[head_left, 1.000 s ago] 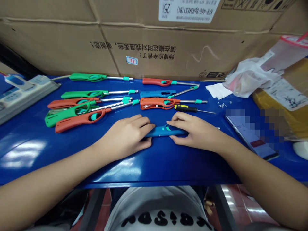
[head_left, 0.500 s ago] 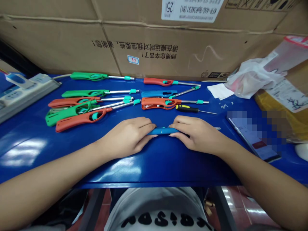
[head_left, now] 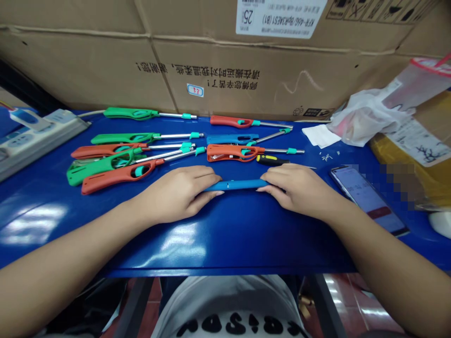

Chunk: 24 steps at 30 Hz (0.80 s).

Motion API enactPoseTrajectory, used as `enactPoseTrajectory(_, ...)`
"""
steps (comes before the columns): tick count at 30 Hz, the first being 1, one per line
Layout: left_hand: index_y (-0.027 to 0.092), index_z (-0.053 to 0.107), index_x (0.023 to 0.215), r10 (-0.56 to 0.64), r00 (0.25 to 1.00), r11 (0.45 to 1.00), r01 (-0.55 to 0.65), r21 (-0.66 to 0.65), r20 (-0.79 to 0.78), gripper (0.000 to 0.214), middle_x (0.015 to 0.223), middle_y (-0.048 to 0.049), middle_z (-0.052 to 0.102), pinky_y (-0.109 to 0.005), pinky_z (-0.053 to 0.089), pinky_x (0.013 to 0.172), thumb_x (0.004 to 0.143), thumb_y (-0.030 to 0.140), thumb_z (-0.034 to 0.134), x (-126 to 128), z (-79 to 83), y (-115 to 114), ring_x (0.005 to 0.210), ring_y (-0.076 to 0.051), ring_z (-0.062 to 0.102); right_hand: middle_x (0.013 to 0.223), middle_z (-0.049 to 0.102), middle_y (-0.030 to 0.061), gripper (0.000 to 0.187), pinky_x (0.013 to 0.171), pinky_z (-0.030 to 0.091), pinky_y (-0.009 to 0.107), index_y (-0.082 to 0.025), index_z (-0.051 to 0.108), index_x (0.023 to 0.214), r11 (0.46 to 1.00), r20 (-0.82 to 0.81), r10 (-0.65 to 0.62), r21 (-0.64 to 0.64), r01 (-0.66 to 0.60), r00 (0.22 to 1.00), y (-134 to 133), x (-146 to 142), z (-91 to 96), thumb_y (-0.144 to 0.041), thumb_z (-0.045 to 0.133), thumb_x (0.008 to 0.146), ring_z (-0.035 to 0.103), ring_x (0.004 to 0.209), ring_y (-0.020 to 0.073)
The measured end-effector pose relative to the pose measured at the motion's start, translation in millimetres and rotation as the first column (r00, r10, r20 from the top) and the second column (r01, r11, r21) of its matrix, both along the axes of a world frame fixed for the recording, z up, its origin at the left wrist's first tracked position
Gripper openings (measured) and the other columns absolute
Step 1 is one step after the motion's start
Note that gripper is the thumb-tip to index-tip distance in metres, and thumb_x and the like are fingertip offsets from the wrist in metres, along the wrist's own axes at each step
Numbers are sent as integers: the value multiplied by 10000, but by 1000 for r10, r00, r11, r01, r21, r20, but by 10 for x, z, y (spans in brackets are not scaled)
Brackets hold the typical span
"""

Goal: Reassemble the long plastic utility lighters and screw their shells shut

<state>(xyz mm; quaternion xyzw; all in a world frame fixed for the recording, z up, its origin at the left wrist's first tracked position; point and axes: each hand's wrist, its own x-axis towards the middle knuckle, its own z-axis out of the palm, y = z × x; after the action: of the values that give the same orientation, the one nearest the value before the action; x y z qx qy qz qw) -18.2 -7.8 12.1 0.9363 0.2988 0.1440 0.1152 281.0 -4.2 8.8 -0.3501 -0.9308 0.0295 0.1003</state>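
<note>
A blue gas lighter (head_left: 243,184) lies crosswise between my two hands, seen edge-on, low over the table. My left hand (head_left: 186,193) pinches its left end between thumb and fingers. At its right end, my right hand (head_left: 294,188) grips it the same way, covering whatever extends beyond. Behind my right hand rests a black and yellow screwdriver (head_left: 269,160), partly hidden by the fingers. An orange lighter (head_left: 232,152) with its metal innards showing and a blue lighter casing (head_left: 229,138) lie just beyond my hands.
Several green and orange lighters (head_left: 120,176) lie at the left. A power strip (head_left: 45,134) stands at the far left. To the right are a phone (head_left: 369,199), a white tissue (head_left: 321,135) and a plastic bag (head_left: 366,115). A large cardboard box (head_left: 218,56) walls off the back.
My left hand has shifted slightly left and my right hand slightly right along the blue lighter, so more of its body shows. Both hands have risen a little in view.
</note>
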Motion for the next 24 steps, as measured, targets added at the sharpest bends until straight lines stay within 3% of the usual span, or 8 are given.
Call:
enactPoseTrajectory(4,177,651,1233,64,995,990,-54,-129,78,321,1145,-87,714,-309,531,933,1053,377,476,31,33,-24,1035,-215,689,871,742,65,269,741,476,358,-187,675,947,996,26,-76,-47,77,997,4,-13,18,-365,495,1040,668,773,237)
enactPoseTrajectory(7,191,653,1196,208,945,910,-93,-403,251,303,1008,-45,718,-268,538,778,1010,408,553,90,26,-50,848,-171,682,1060,768,92,277,814,517,377,-175,662,1135,999,-28,-48,-4,48,998,5,-34,19,-371,488,1047,708,916,262)
enactPoseTrajectory(11,165,606,1203,573,741,441,79,-894,349,383,572,58,479,-190,253,401,953,455,598,188,-21,-51,414,-76,360,1243,729,162,453,907,556,422,-124,596,1349,983,-36,74,170,-67,997,-18,-133,37,-443,516,1037,702,1097,301)
enactPoseTrajectory(13,156,609,1223,647,682,303,181,-936,342,396,551,60,469,-184,216,387,946,438,596,210,-30,-35,395,-64,310,1211,736,176,439,857,582,428,-114,602,1361,969,21,78,234,-80,997,-35,-201,89,-402,483,1053,716,1067,308)
enactPoseTrajectory(14,153,625,1228,658,664,300,201,-933,355,404,571,38,518,-188,248,387,952,445,583,210,-29,-28,403,-69,340,1204,739,173,417,836,591,425,-120,607,1364,967,46,67,243,-76,997,-42,-230,128,-366,462,1061,724,1049,304)
enactPoseTrajectory(16,151,676,1224,618,670,428,151,-891,411,423,674,-23,652,-217,385,429,963,471,582,191,-19,-20,455,-91,462,1234,738,154,383,841,601,417,-142,620,1359,977,67,35,208,-48,997,-48,-264,220,-310,440,1065,728,1060,291)
enactPoseTrajectory(20,186,779,1135,315,763,900,-51,-434,564,306,1017,-77,783,-313,599,809,895,373,747,124,-12,-38,800,-172,717,1359,695,109,357,977,576,422,-192,635,1351,997,-34,-8,75,10,999,-45,-250,338,-301,460,1058,684,1205,272)
enactPoseTrajectory(24,204,773,1176,69,817,991,12,-135,573,266,1126,-80,784,-315,587,981,915,240,740,115,-41,-76,1029,-199,744,1303,723,95,360,1004,557,381,-199,625,1359,997,-174,67,-18,-72,982,-63,-241,233,-344,501,1054,686,1197,233)
